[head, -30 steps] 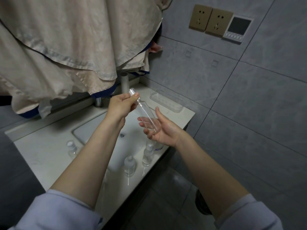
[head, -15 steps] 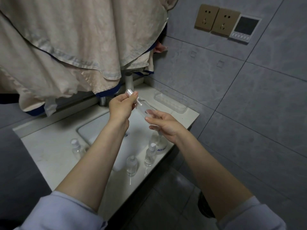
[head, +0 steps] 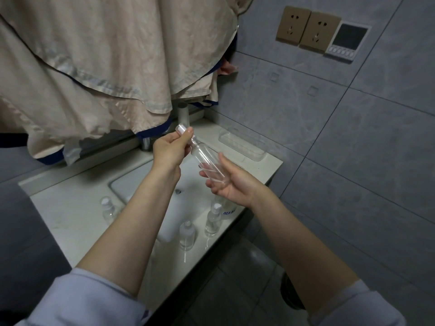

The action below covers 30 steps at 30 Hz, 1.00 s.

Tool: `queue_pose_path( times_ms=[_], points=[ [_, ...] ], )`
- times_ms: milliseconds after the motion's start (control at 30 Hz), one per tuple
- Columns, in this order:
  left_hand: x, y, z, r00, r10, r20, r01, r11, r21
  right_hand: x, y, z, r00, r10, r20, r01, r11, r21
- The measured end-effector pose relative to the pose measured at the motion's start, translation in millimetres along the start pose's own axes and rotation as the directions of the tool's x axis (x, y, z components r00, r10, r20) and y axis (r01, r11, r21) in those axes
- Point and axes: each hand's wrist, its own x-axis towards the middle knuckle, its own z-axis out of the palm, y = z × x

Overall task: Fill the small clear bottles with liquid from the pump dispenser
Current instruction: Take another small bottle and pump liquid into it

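walls: grey tile [head: 353, 142] | counter: white [head: 70, 208] | light: dim

Beige cloth [head: 113, 67] hangs at eleven o'clock over the white bench [head: 70, 212] and its sink [head: 141, 182]. A clear tray [head: 242, 147] sits by the grey tiled wall [head: 353, 137]; two sockets [head: 308, 31] and a control panel [head: 348, 41] at one o'clock.

Bottle [head: 208, 164] – clear glossy plastic, countertop [head: 70, 212] looked smooth pale stone, hanging cloth [head: 113, 55] – beige, soft, matt.

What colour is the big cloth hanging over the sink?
The hanging cloth is beige with dark blue edging, seen in the head view.
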Motion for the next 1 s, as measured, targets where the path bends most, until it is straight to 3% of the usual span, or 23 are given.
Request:
queue_pose_path(
  times_ms=[100,200,333,433,500,533,633,700,867,1000],
  points=[
    [0.3,4.1,-4.7,0.999,0.025,-0.035,-0.027,0.997,-0.065,1.6,1.3,-2.2,1.0,-0.018,0.0,0.018,0.998,-0.06],
    [4.0,13.8,-14.7,0.973,0.132,-0.191,-0.166,0.971,-0.173,3.1,1.5,-5.7,0.998,-0.037,-0.057,0.031,0.993,-0.113],
    [9.1,29.2,-38.5,0.824,0.326,-0.464,-0.45,0.873,-0.186,7.0,3.2,-7.2,0.989,-0.078,-0.123,0.05,0.975,-0.215],
    [7.2,33.9,-54.8,0.75,0.448,-0.486,-0.537,0.842,-0.052,11.2,6.9,2.0,0.98,-0.126,-0.155,0.094,0.975,-0.2],
    [5.0,31.6,-60.7,0.783,0.49,-0.382,-0.486,0.866,0.115,15.0,8.8,9.0,0.97,-0.162,-0.179,0.132,0.977,-0.165],
    [4.9,27.8,-63.6,0.832,0.467,-0.299,-0.413,0.882,0.229,16.9,9.1,12.1,0.965,-0.178,-0.19,0.151,0.977,-0.15],
    [6.1,1.2,-80.8,0.988,0.127,-0.091,-0.06,0.846,0.529,22.9,11.3,21.6,0.957,-0.209,-0.203,0.18,0.972,-0.149],
    [4.2,-24.4,-93.0,0.997,-0.047,-0.055,0.072,0.733,0.677,25.3,13.7,26.7,0.956,-0.213,-0.2,0.185,0.971,-0.149],
    [-9.5,-84.4,-111.9,0.982,-0.188,-0.033,0.1,0.359,0.928,30.5,22.5,35.6,0.96,-0.213,-0.182,0.186,0.971,-0.151],
    [-19.2,-125.6,-124.2,0.984,-0.156,-0.083,0.132,0.334,0.933,32.0,27.4,35.8,0.964,-0.201,-0.174,0.173,0.971,-0.163]
  ],
)
